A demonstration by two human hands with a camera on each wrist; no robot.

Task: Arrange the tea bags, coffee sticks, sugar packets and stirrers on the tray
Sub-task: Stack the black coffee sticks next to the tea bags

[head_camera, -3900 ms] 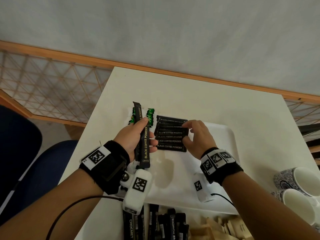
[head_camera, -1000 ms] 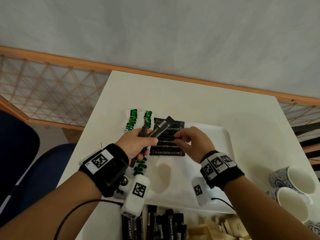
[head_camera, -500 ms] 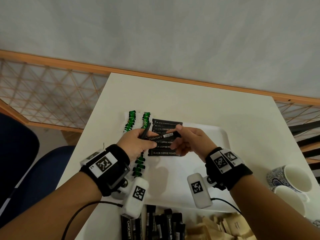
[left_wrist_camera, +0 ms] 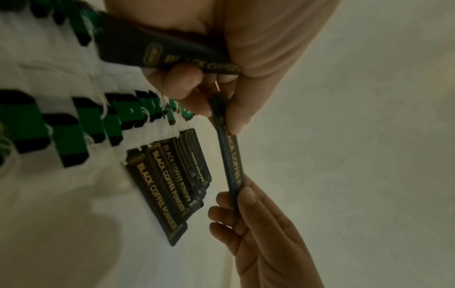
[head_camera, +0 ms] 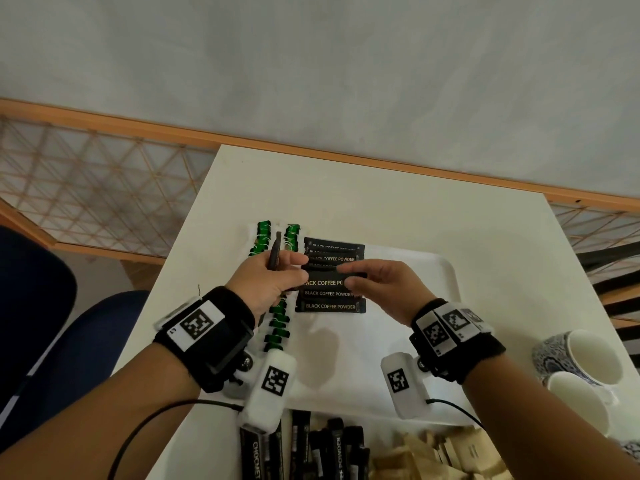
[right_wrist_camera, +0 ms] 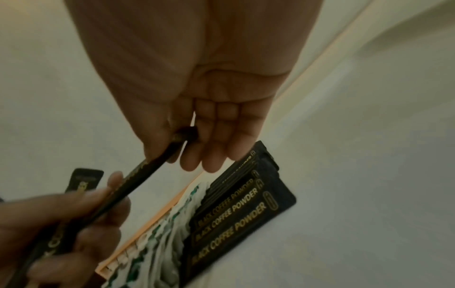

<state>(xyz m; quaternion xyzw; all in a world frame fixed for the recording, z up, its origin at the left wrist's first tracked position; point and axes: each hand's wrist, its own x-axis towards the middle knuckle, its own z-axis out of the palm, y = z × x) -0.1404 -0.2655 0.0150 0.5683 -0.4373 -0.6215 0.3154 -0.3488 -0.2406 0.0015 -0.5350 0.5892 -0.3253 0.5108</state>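
My left hand (head_camera: 277,278) grips one black coffee stick (head_camera: 275,252) upright in its palm and pinches the left end of a second black coffee stick (head_camera: 323,282). My right hand (head_camera: 374,285) pinches that second stick's right end. The stick hangs level just above a row of black coffee sticks (head_camera: 330,305) lying on the white tray (head_camera: 446,275). Green-tagged tea bags (head_camera: 277,327) run in two columns along the tray's left side. The left wrist view shows the shared stick (left_wrist_camera: 231,159) stretched between both hands, and the right wrist view shows its end (right_wrist_camera: 182,136) in my right fingers.
Loose black coffee sticks (head_camera: 311,448) and brown sugar packets (head_camera: 450,455) lie at the table's near edge. Two cups (head_camera: 588,362) stand at the right. A blue chair (head_camera: 86,341) is left of the table. The tray's near half is bare.
The stick that was tilted up over the row now lies level between both hands, lower over the row. My left hand still holds the other stick.
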